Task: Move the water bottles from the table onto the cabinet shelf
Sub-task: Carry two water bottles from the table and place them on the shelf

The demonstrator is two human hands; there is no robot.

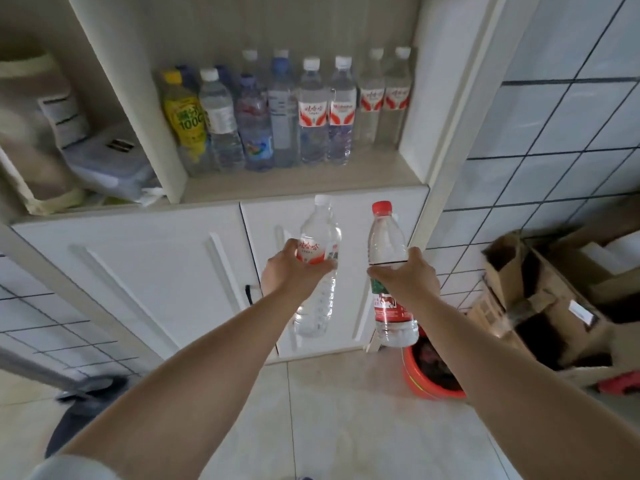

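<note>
My left hand (289, 270) grips a clear water bottle with a white cap (318, 233) round its middle, held upright in front of the white cabinet doors. A clear bottle with a red cap and red label (388, 237) is held upright in my right hand (408, 277), just to the right of the first. Both bottles hang below the front edge of the cabinet shelf (301, 185). On that shelf stand several bottles in rows, among them a yellow drink bottle (183, 116) at the left and red-and-white labelled water bottles (327, 112) in the middle.
A dividing panel (138, 116) bounds the shelf on the left, with a bag and a plastic box behind it. Cardboard boxes (540, 299) and a red bucket (429, 375) stand on the floor at the right. A dark shoe (86, 403) lies at the lower left.
</note>
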